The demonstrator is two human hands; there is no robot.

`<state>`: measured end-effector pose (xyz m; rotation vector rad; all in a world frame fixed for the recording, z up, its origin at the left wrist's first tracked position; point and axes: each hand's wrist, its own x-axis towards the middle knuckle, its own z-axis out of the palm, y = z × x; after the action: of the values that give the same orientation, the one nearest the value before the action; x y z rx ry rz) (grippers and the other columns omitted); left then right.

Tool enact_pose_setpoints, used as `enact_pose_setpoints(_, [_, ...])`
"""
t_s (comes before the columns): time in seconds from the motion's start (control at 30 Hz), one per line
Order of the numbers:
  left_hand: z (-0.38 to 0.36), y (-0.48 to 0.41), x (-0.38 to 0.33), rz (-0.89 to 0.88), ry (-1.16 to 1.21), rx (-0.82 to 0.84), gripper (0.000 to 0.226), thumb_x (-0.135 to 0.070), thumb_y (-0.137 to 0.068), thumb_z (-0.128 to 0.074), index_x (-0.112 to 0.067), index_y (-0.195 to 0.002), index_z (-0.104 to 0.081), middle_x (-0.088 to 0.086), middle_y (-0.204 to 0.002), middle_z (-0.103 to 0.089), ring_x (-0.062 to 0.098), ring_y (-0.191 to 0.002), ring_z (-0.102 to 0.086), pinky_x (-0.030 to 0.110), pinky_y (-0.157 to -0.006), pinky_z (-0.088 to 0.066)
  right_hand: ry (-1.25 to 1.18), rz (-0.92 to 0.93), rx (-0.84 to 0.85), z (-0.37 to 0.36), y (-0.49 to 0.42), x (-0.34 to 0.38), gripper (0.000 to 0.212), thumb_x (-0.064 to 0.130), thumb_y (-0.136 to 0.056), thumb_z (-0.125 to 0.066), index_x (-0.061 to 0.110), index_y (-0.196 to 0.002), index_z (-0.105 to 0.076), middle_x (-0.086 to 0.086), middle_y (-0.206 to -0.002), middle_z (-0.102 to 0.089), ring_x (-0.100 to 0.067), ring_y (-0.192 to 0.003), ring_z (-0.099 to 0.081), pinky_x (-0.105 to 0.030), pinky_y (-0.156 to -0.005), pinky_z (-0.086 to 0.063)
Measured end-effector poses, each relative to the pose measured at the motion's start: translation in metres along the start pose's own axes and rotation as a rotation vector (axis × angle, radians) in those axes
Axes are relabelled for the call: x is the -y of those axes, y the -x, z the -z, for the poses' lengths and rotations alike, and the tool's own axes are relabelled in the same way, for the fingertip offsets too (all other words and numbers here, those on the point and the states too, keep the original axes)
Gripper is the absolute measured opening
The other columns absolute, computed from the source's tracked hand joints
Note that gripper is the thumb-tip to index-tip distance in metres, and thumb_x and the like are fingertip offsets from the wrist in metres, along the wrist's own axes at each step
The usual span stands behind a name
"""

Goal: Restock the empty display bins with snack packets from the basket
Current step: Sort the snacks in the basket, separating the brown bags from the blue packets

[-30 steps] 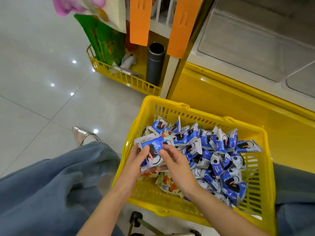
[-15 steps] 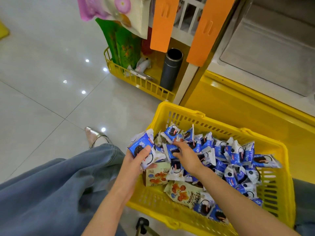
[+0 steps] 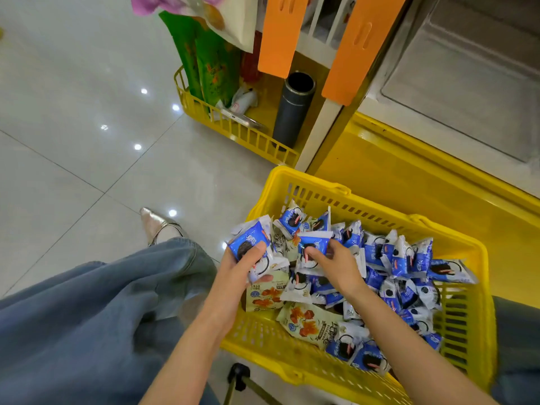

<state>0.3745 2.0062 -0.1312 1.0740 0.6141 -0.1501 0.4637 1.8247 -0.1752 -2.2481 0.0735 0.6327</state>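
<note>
Yellow plastic basket point(image 3: 380, 206) holds a heap of blue-and-white snack packets point(image 3: 403, 258), with two beige packets point(image 3: 306, 320) at its near side. The left hand point(image 3: 242, 267) grips a small bunch point(image 3: 248, 241) over the basket's left edge, fingers curled round it. The right hand point(image 3: 336, 264) pinches one packet point(image 3: 314, 241) atop the heap.

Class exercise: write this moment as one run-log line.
left hand: holds blue packet stack | right hand: pinches loose packet in yellow basket | grey bin: no packets
</note>
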Motion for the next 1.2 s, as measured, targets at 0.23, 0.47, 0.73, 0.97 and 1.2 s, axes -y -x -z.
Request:
enact_pose_setpoints(0.23, [-0.013, 0.006, -0.002, 0.036, -0.033, -0.010, 0.039, -0.027, -0.082, -0.063, -0.026, -0.120, -0.056, -0.006, -0.102, -0.072, 0.014, -0.094, -0.069, 0.047, -0.092, -0.051, 0.171, -0.254, 0.126, -0.036, 0.028, -0.016, 0.038, 0.032, -0.093, -0.055, 0.005, -0.116, -0.044, -0.020, -0.124, -0.045, -0.029, -0.103, -0.048, -0.033, -0.081, -0.040])
enact_pose_setpoints(0.47, [-0.009, 0.009, -0.002, 0.022, -0.048, 0.019, 0.036, -0.030, -0.075, -0.065, -0.028, -0.110, -0.057, -0.005, -0.095, -0.074, 0.015, -0.089, -0.070, 0.039, -0.080, -0.056, -0.142, -0.305, 0.078, -0.049, 0.031, -0.005, 0.059, 0.027, -0.086, -0.067, 0.011, -0.133, -0.036, -0.011, -0.129, -0.049, -0.019, -0.099, -0.049, -0.028, -0.082, -0.043])
enact_pose_setpoints(0.73, [-0.029, 0.009, 0.011, -0.001, -0.281, -0.012, 0.021, -0.032, -0.086, -0.062, -0.037, -0.103, -0.051, -0.016, -0.095, -0.067, 0.000, -0.081, -0.065, 0.017, -0.057, -0.052, -0.300, -0.090, 0.023, 0.025, 0.068, -0.005, 0.055, 0.026, -0.086, -0.067, 0.028, -0.121, -0.025, 0.015, -0.105, -0.045, -0.007, -0.095, -0.051, -0.014, -0.074, -0.046])
enact_pose_setpoints(0.97, [-0.158, -0.018, 0.023, -0.100, -0.630, 0.214, 0.032, -0.039, -0.086, -0.062, -0.021, -0.109, -0.047, 0.002, -0.107, -0.049, 0.014, -0.083, -0.056, 0.031, -0.072, -0.054, -0.237, -0.120, -0.431, 0.139, 0.059, -0.041, 0.071, 0.016, -0.086, -0.066, 0.008, -0.138, -0.019, 0.005, -0.088, -0.053, -0.001, -0.068, -0.050, -0.020, -0.059, -0.041])
enact_pose_setpoints(1.2, [-0.248, -0.040, 0.075, -0.243, -1.235, 0.370, 0.062, -0.045, -0.093, -0.049, -0.004, -0.137, -0.033, 0.016, -0.134, -0.041, 0.030, -0.124, -0.040, 0.041, -0.101, -0.039, 0.190, -0.204, -0.370, 0.193, 0.039, -0.088, 0.062, 0.027, -0.089, -0.062, 0.005, -0.140, -0.036, -0.016, -0.136, -0.050, -0.032, -0.120, -0.051, -0.037, -0.093, -0.043])
